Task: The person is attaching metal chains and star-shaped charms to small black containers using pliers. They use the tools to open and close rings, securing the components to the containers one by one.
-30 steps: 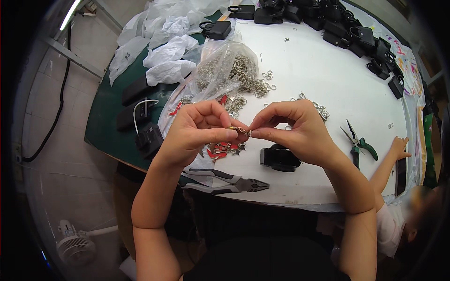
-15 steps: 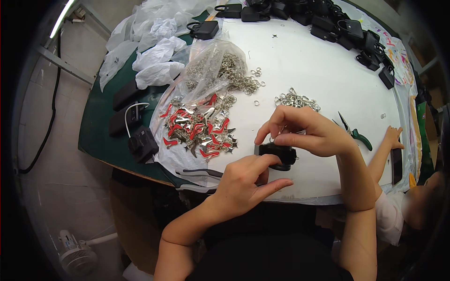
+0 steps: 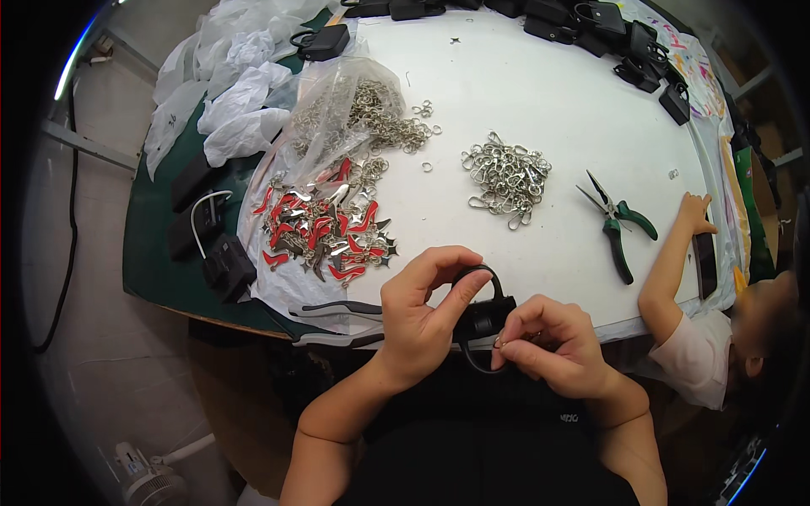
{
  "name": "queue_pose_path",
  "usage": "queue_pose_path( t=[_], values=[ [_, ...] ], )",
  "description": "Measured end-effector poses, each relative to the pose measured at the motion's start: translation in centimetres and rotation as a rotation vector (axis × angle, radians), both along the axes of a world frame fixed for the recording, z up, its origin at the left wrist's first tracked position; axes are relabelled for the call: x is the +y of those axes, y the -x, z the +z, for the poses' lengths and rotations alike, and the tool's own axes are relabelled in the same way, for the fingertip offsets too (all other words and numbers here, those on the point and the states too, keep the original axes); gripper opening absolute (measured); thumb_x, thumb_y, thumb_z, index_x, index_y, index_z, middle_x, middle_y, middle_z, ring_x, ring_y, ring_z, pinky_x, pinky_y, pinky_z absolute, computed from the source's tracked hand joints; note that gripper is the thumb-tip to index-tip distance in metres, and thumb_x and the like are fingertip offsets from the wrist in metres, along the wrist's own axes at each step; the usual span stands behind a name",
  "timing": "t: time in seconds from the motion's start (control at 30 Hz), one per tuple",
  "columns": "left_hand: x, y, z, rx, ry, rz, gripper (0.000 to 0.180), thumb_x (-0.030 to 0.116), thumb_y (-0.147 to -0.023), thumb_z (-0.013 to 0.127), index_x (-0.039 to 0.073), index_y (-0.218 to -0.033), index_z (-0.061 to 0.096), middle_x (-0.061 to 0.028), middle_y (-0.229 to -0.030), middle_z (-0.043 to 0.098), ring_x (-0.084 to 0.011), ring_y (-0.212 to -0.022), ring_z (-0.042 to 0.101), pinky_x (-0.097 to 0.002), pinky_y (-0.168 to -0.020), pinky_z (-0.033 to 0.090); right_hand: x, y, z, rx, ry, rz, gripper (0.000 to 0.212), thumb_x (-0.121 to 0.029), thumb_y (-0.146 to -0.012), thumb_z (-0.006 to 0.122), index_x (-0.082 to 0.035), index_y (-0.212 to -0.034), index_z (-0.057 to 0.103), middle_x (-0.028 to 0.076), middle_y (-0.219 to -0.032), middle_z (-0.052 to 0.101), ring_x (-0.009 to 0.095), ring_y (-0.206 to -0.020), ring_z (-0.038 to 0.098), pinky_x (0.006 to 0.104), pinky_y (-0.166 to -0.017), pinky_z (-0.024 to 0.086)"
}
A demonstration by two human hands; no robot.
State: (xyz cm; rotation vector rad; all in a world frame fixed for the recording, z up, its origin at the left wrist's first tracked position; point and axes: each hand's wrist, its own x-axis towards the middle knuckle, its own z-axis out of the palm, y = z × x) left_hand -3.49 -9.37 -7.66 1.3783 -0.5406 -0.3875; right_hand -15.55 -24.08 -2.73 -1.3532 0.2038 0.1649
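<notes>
My left hand [image 3: 426, 314] is closed on a small black bag [image 3: 484, 319], thumb and fingers gripping its upper loop handle. The bag is tilted close to my body at the table's near edge, a second black loop curving below it. My right hand [image 3: 558, 347] pinches a small metal ring [image 3: 499, 342] against the bag's right side; whether the ring is attached I cannot tell. Beyond both hands lies a pile of silver clasps [image 3: 506, 179]. To the left is a heap of charms [image 3: 316, 229], many shaped like red high-heeled shoes.
Green-handled pliers [image 3: 616, 226] lie splayed at right, near another person's arm [image 3: 666, 274] and a dark flat object [image 3: 705, 266]. A grey-handled tool [image 3: 337, 310] sits near left. Metal rings [image 3: 392, 126] spill from a clear bag. Several black bags [image 3: 591, 25] line the far edge.
The bag has come nearer my body and turned, showing its loop handles. My right hand has dropped from above it to its right side. My left hand now grips the handle.
</notes>
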Motion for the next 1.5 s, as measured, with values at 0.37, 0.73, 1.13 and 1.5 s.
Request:
queue_pose_path(
  t=[0.37, 0.73, 1.13, 1.5],
  values=[
    [-0.3, -0.3, 0.6, -0.209, -0.007, -0.193, 0.022, 0.0, -0.085, 0.073, -0.002, -0.106, 0.07, -0.0124, -0.091, 0.072, -0.0176, -0.079, 0.069, -0.0267, -0.071, 0.055, -2.3, -0.9, -1.4, -0.205, 0.328, -0.231, 0.008, 0.005, -0.082, 0.073, 0.001, -0.089, 0.069, 0.007, -0.09, 0.065, 0.007, -0.072, 0.06, 0.0202, -0.061, 0.048],
    [-1.1, 0.2, 0.0, -0.306, -0.004, -0.127, 0.026, -0.007, -0.078, 0.076, -0.002, -0.103, 0.07, -0.0132, -0.095, 0.071, -0.0185, -0.08, 0.069, -0.0266, -0.068, 0.057, -1.4, -1.0, -3.9, -0.417, 0.482, -0.433, 0.014, 0.007, -0.082, 0.073, 0.003, -0.094, 0.072, 0.011, -0.094, 0.067, 0.013, -0.078, 0.066, 0.024, -0.067, 0.054],
    [-1.2, 0.0, -0.5, -0.29, 0.043, -0.102, 0.024, -0.009, -0.078, 0.075, -0.002, -0.101, 0.071, -0.0139, -0.095, 0.072, -0.0191, -0.082, 0.07, -0.027, -0.07, 0.057, -2.7, -1.4, -4.1, -0.506, 0.736, -0.335, 0.025, 0.002, -0.079, 0.077, -0.003, -0.104, 0.075, 0.009, -0.094, 0.068, 0.015, -0.075, 0.065, 0.0247, -0.063, 0.053],
    [-0.8, -0.8, 0.8, -0.45, 0.006, -0.18, 0.026, -0.008, -0.078, 0.075, -0.001, -0.103, 0.072, -0.0143, -0.095, 0.073, -0.0225, -0.082, 0.072, -0.029, -0.071, 0.059, -3.2, -1.8, -3.8, -0.48, 0.549, -0.306, 0.019, -0.001, -0.077, 0.08, -0.002, -0.095, 0.076, 0.008, -0.086, 0.069, 0.012, -0.067, 0.064, 0.0231, -0.059, 0.051]
  ],
)
